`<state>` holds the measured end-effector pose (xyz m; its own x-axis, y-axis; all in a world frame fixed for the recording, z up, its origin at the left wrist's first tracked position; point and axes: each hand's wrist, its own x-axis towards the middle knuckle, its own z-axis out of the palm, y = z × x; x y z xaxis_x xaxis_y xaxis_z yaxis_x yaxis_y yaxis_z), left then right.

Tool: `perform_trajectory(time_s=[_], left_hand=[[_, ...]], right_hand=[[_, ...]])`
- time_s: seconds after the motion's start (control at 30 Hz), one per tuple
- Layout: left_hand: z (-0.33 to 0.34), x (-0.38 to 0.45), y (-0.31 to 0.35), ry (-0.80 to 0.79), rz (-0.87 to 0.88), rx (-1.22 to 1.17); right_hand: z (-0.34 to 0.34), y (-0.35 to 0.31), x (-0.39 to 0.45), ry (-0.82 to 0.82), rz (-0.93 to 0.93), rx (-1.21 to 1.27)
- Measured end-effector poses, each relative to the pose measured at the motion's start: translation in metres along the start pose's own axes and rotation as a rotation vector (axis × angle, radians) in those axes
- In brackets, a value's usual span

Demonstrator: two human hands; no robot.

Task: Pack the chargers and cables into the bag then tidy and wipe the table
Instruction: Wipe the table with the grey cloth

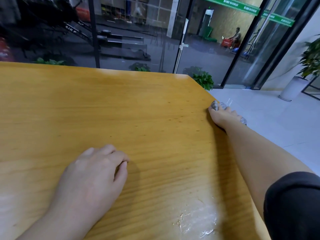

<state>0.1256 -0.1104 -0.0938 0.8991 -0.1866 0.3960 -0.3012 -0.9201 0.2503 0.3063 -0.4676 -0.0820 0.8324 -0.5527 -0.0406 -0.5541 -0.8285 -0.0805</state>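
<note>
The yellow wooden table (103, 110) fills most of the head view. My right hand (223, 116) is at the table's right edge and grips a crumpled grey wipe (214, 105). Bits of the wipe stick out past the fingers over the edge. My left hand (93, 172) rests on the tabletop near the front, its fingers loosely curled with nothing in them. No bag, charger or cable is in view.
A whitish smear (199, 220) marks the tabletop near the front right edge. Beyond the table stand glass walls, small green plants (203, 80) and a white planter (294, 89) on a pale tiled floor. A person sits far off behind the glass.
</note>
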Motion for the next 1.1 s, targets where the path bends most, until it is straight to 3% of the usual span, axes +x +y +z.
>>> perform_trajectory(time_s=[0.23,0.57,1.1], left_hand=[[-0.001,0.001,0.001,-0.029,-0.026,-0.006],[-0.009,0.001,0.005,-0.082,-0.078,-0.054],[-0.011,-0.009,0.0,-0.123,0.025,-0.123]], right_hand=[[0.005,-0.018,-0.001,-0.017,-0.081,0.002],[0.013,-0.056,-0.047,-0.061,-0.355,-0.043],[0.001,-0.036,-0.219,-0.227,-0.73,0.035]])
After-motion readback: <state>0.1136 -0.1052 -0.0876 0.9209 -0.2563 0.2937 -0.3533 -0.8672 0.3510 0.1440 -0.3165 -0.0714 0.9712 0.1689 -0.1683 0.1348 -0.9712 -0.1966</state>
